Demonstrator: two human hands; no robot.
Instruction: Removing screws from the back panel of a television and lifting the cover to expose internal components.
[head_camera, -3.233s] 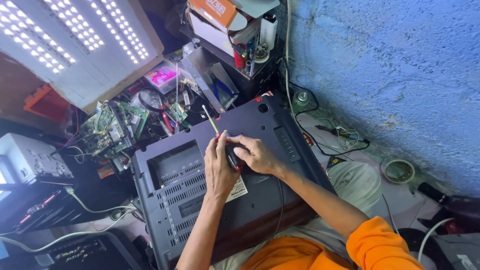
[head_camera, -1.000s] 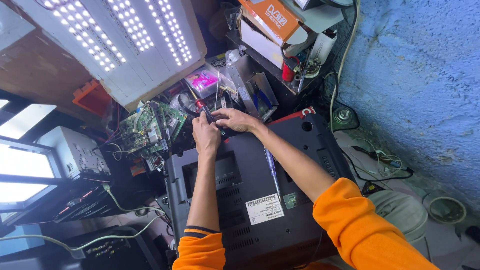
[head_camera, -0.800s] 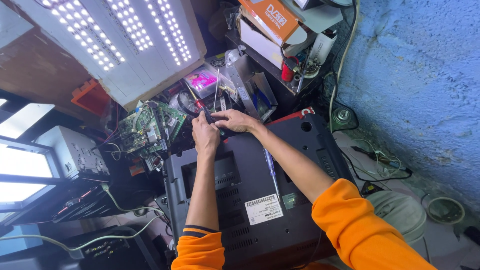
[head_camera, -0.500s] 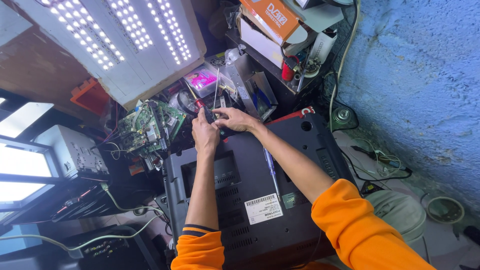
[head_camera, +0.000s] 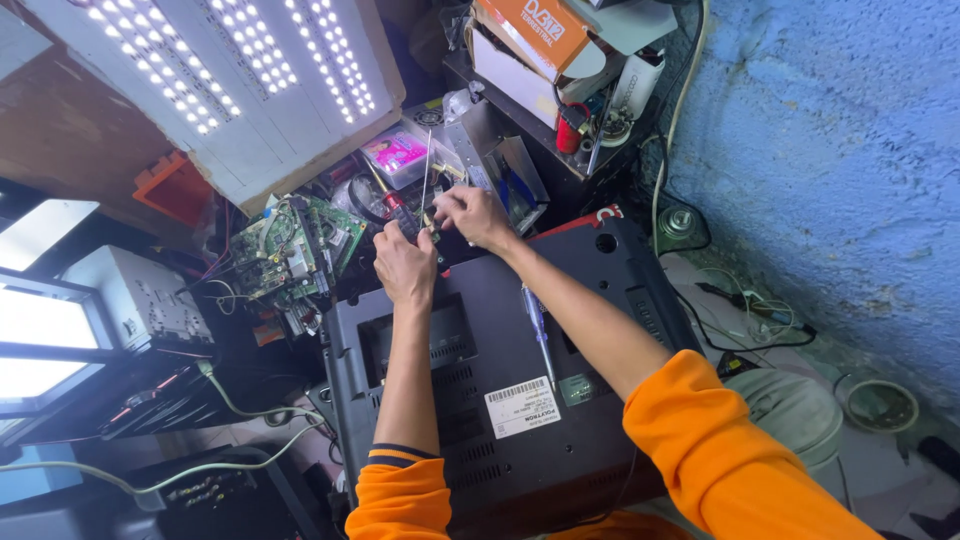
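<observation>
Small dark part (head_camera: 412, 222) sitting between both hands, thin metal rod (head_camera: 426, 178) standing up from it, above far edge of dark television back (head_camera: 500, 400).

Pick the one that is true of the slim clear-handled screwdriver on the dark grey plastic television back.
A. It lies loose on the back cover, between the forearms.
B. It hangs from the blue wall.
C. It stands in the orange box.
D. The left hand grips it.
A: the slim clear-handled screwdriver lies flat on the dark grey plastic television back, untouched, while the left hand and right hand work at the far edge.
</observation>
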